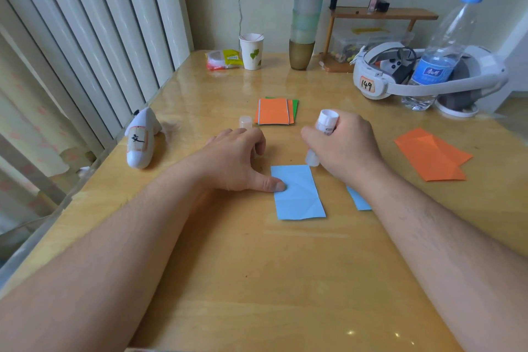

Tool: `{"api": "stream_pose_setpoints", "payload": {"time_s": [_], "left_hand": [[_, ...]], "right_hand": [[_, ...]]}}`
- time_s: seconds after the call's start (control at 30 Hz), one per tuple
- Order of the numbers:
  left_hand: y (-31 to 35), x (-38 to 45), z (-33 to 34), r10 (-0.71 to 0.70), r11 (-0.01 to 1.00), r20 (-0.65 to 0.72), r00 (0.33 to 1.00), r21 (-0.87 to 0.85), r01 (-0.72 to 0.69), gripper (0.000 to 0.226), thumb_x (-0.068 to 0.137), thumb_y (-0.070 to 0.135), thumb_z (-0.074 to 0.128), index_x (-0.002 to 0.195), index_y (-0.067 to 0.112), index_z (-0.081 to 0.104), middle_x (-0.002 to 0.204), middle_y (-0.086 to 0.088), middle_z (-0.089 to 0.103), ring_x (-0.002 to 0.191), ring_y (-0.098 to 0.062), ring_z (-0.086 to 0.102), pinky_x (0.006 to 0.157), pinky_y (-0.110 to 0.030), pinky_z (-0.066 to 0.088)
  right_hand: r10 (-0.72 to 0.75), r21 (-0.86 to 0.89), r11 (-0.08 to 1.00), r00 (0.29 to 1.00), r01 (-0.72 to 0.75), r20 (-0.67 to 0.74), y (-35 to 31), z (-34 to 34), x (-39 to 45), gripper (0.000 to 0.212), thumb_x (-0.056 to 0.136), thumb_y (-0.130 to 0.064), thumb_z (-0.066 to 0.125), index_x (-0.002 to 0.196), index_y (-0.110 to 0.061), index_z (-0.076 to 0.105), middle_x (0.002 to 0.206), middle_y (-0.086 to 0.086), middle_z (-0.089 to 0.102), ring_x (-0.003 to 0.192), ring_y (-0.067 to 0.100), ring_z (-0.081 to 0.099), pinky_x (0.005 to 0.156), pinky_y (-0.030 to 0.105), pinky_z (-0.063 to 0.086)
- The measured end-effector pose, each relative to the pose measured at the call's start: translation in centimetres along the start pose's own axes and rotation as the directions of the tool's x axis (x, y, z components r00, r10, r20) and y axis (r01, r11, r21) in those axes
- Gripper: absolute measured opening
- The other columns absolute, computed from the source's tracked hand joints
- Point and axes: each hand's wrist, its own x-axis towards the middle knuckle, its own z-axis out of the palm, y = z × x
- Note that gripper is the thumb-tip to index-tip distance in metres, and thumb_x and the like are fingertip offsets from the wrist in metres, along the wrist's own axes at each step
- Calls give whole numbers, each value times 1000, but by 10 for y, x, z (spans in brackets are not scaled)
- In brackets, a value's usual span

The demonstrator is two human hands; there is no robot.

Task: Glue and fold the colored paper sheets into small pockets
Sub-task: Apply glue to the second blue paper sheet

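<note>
My right hand [347, 146] is clamped round the glue stick [321, 137], tip down at the far right corner of the creased blue paper sheet [298, 194]. My left hand [237, 160], fingers curled and holding nothing, pins the sheet's left edge with its thumb. The glue cap [245, 122] stands beyond it, beside the orange-and-green paper stack [275, 111]. Farther back, a paper cup [251, 51]; I can't tell its contents.
</note>
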Motion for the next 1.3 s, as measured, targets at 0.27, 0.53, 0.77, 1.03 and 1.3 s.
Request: {"api": "stream_pose_setpoints", "payload": {"time_s": [0.27, 0.53, 0.77, 1.03, 1.3], "left_hand": [[1, -1, 1, 1, 1000, -9, 1000, -9, -1, 66, 59, 83, 75, 95, 37, 44, 101, 17, 50, 107, -19, 45, 99, -42, 42], [0, 0, 1, -8, 1000, 2, 1000, -5, 8, 70, 54, 87, 71, 98, 40, 44, 103, 15, 51, 110, -20, 45, 98, -42, 41], [-2, -2, 0, -2, 1000, 32, 999, -13, 3, 81, 46, 93, 67, 102, 38, 46, 105, 15, 52, 107, -19, 45, 96, -38, 42], [0, -3, 0, -10, 1000, 34, 999, -4, 10, 76, 52, 89, 72, 103, 38, 46, 107, 14, 51, 109, -19, 44, 98, -40, 41], [0, -2, -1, -11, 1000, 36, 999, -1, 11, 75, 53, 88, 73, 102, 39, 46, 105, 15, 51, 108, -17, 43, 98, -40, 41]], "right_hand": [[-93, 74, 994, 981, 82, 167, -11, 27, -8, 43, 85, -49, 76, 82, -7, 67, 79, 8, 74, 77, 26, 64, 67, 39, 52], [-145, -17, 988, 971, 151, 191, -17, 30, -7, 38, 82, -44, 77, 78, -9, 64, 73, 7, 68, 71, 25, 58, 65, 39, 49], [-122, -88, 987, 978, 138, 169, -4, 11, -6, 36, 81, -41, 75, 79, -7, 65, 75, 11, 69, 78, 31, 61, 68, 42, 52], [-127, -124, 982, 983, 143, 131, 6, 2, -6, 35, 82, -39, 73, 79, -6, 63, 71, 12, 65, 74, 32, 57, 64, 41, 49], [-111, 25, 993, 994, 112, -24, 0, 7, -4, 37, 86, -34, 68, 79, 1, 59, 75, 19, 65, 74, 34, 55, 61, 42, 48]]}}
